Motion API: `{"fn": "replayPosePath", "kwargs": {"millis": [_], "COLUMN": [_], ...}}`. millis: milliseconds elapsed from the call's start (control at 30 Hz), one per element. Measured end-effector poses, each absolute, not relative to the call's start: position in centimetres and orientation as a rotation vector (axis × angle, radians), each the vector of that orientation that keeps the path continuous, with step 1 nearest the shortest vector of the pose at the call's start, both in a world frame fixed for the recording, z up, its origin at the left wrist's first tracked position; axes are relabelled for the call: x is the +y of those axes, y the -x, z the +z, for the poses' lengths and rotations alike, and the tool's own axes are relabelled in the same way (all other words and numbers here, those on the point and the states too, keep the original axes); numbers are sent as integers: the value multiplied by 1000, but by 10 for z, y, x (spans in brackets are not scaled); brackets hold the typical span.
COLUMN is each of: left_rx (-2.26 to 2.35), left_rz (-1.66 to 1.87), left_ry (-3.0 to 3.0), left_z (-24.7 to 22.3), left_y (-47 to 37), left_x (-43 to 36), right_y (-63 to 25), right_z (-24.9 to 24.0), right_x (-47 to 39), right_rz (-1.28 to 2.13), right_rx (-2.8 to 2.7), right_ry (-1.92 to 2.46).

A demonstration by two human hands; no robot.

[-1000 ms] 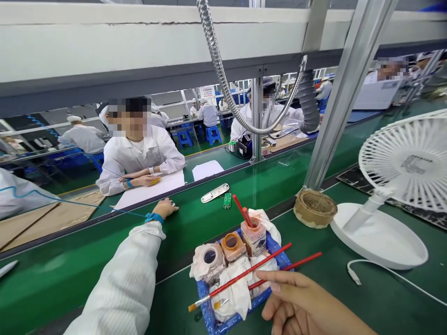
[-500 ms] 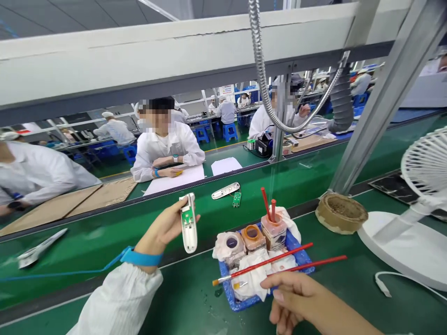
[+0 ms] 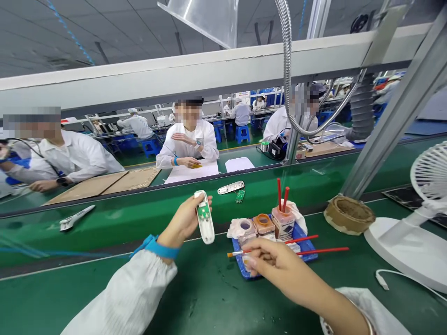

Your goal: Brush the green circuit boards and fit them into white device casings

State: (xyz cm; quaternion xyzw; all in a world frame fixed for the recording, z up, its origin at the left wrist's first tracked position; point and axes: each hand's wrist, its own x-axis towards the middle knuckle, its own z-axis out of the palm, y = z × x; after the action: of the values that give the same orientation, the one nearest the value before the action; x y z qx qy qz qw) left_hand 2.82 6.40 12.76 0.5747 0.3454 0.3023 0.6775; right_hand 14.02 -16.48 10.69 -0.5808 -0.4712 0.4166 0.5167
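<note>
White, elongated plastic housing (image 3: pixel 207 230) with one green circuit board (image 3: pixel 204 212): clamped between thumb and fingers of the left hand (image 3: pixel 185 219), its lower end projecting past the fingertips toward the wearer. Right hand (image 3: pixel 274 263): fingers curled over a red-handled, silver-ferruled paintbrush (image 3: pixel 236 253) at the blue rectangular tray (image 3: pixel 241 269); whether they are closed on it, I cannot tell. Counted: three squat, stained jars (image 3: pixel 264 226) in the tray, one holding two upright red handles (image 3: pixel 279 193); two further white housings (image 3: pixel 230 187) on the green conveyor belt (image 3: pixel 139 223), one with a loose green board (image 3: pixel 240 196) beside it.
</note>
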Motion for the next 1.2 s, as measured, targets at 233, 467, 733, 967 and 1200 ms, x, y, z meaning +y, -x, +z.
{"fn": "replayPosePath", "kwargs": {"millis": [233, 467, 733, 967, 1200], "left_rx": [928, 839, 933, 1087, 1194], "left_rz": [515, 316, 254, 244, 381], "left_ry": [-1791, -2283, -2484, -2332, -1997], "left_z": [100, 80, 56, 70, 64], "left_y": [-98, -232, -275, -189, -80], "left_x": [156, 137, 141, 212, 226], "right_y": [-166, -183, -189, -192, -195], "right_z": [64, 62, 70, 69, 66], "right_x": [-187, -193, -192, -197, -193], "right_rz": [1090, 1034, 1055, 1018, 1235], "right_rx": [-872, -823, -792, -815, -344], "right_ry": [1326, 1350, 1423, 1410, 1285]}}
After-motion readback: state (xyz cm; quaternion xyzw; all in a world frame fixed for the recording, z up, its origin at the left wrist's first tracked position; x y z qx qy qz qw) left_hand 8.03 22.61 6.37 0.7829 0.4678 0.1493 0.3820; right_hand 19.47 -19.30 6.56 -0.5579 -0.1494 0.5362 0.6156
